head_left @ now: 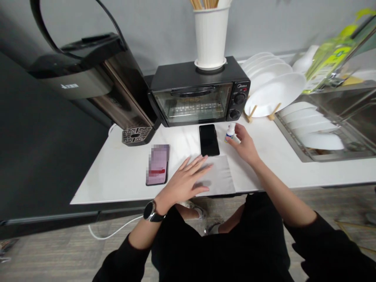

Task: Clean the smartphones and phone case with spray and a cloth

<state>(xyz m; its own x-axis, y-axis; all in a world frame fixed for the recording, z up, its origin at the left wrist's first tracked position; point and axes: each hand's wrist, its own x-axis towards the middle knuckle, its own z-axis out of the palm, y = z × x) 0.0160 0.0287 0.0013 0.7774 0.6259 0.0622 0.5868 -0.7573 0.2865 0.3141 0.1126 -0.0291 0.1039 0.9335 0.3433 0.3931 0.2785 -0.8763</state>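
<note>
My left hand [185, 179] lies flat with fingers spread on a grey cloth [219, 176] near the counter's front edge. A watch sits on that wrist. My right hand [245, 145] pinches a small white bottle [230, 131] with a blue label, which stands upright on the white counter [117, 172]. A black phone [208, 139] with a dark screen lies just left of the bottle, beyond the cloth. A second phone [158, 163] with a lit screen lies further left.
A black toaster oven [199, 92] stands at the back with a white chopstick holder [210, 35] on top. A dark water dispenser [96, 78] is at left. White plates [274, 88] stand in a rack, bowls in the sink [329, 125] at right.
</note>
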